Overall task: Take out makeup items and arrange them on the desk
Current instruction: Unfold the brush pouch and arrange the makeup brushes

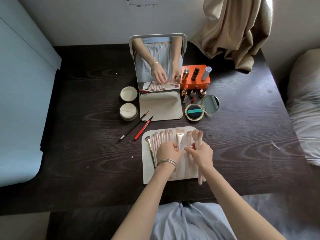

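A white brush mat [147,168] lies on the dark desk near me, with several pink makeup brushes [160,137] laid side by side on its left half. My left hand [168,152] pinches the handle of a flat pink foundation brush [179,135] at the mat's middle. My right hand [201,153] grips two or three pink brushes [199,137] upright over the mat's right side; their handles stick out below my wrist. A thin angled brush [150,149] lies at the mat's left edge.
A standing mirror [158,66] faces me at the back. An orange lipstick box [195,75], several lipsticks [194,91] and an open cushion compact [194,111] sit to its right. Two powder jars [128,103] and two pencils [138,127] lie to its left. A curtain [233,32] hangs at back right.
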{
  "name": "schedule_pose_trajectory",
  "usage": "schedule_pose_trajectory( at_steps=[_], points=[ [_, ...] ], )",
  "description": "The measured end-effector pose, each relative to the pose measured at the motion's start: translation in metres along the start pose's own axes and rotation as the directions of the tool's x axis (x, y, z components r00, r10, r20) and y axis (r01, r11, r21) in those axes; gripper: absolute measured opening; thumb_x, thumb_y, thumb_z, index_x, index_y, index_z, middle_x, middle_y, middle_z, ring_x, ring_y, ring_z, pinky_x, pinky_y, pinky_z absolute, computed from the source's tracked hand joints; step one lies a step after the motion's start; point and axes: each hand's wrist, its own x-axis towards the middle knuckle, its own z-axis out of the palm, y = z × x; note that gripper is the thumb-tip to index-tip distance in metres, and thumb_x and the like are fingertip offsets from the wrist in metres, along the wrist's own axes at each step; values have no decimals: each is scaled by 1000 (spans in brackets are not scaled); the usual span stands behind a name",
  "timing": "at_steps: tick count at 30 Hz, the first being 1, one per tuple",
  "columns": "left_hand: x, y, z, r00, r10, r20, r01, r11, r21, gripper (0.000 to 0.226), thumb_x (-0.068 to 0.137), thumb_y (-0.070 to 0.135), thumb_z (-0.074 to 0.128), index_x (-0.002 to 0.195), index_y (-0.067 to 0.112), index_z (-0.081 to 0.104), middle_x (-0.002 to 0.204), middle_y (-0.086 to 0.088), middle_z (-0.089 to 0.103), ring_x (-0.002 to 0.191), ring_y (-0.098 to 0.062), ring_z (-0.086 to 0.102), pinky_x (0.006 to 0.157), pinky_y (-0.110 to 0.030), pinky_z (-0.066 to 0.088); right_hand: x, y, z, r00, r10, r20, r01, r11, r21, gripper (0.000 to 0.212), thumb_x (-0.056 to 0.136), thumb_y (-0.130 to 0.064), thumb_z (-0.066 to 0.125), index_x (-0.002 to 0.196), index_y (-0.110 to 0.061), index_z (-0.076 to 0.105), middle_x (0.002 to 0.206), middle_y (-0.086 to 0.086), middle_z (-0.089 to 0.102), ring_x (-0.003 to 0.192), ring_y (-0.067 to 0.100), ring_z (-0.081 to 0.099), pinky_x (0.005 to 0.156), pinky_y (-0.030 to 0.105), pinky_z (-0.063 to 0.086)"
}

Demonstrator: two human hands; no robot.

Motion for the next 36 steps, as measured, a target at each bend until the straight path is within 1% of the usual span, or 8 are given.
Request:
schedule_pose_trajectory(
  at_steps=[9,13,16,21,26,31,33,36],
  points=[
    [2,4,5,1000,9,22,-14,973,229,23,91,24,52,104,9,65,101,-10,66,96,-26,62,76,-30,48,2,-4,2,997,-77,-30,74,994,-85,25,84,-27,64,91,-6,54,88,7,58,76,15,53,57,22,34],
    [1,8,3,998,10,55,-23,968,250,26,94,28,49,96,8,66,91,-9,66,88,-26,63,69,-30,47,-5,-19,2,994,68,89,-92,949,301,33,96,-39,40,93,-8,53,77,4,52,63,13,46,59,25,39],
    [-9,11,-5,998,62,-7,-60,981,182,24,94,29,47,90,13,64,78,-3,59,74,-19,55,62,-29,43,-8,-29,-1,946,75,315,-255,775,579,20,96,-14,34,97,-8,53,64,-1,38,54,9,35,54,23,32],
    [-27,7,-18,984,141,107,-124,981,-151,15,87,33,60,96,21,62,89,1,66,84,-18,63,78,-32,55,-14,-33,0,885,-59,461,-210,834,510,26,100,-14,41,124,-5,37,83,5,51,69,12,56,59,23,49],
    [-25,5,-13,979,172,109,-162,983,-90,17,85,24,64,101,16,61,96,-3,67,87,-19,64,82,-34,55,-10,-36,12,910,7,415,-169,920,354,43,98,-27,46,132,-11,24,92,6,49,79,15,56,66,28,47],
    [-18,-3,-10,980,24,197,48,936,-349,9,80,13,69,84,19,64,79,0,66,82,-22,69,77,-40,59,-9,-38,8,902,25,432,-216,891,399,37,97,-40,44,121,-14,32,94,2,48,75,13,55,58,22,49],
    [-14,-8,-12,990,-41,136,87,931,-355,6,79,17,69,83,19,65,74,5,65,78,-18,69,79,-36,59,-5,-32,6,958,27,284,-136,919,371,24,95,-37,47,101,-14,43,88,1,50,73,12,50,62,23,43],
    [-7,-16,-17,998,-55,22,58,988,-146,3,81,20,64,79,21,63,73,6,65,78,-15,67,81,-30,55,0,-19,1,998,16,68,-29,979,202,12,90,-22,53,91,-11,49,84,2,51,70,12,46,60,25,38]
  ],
)
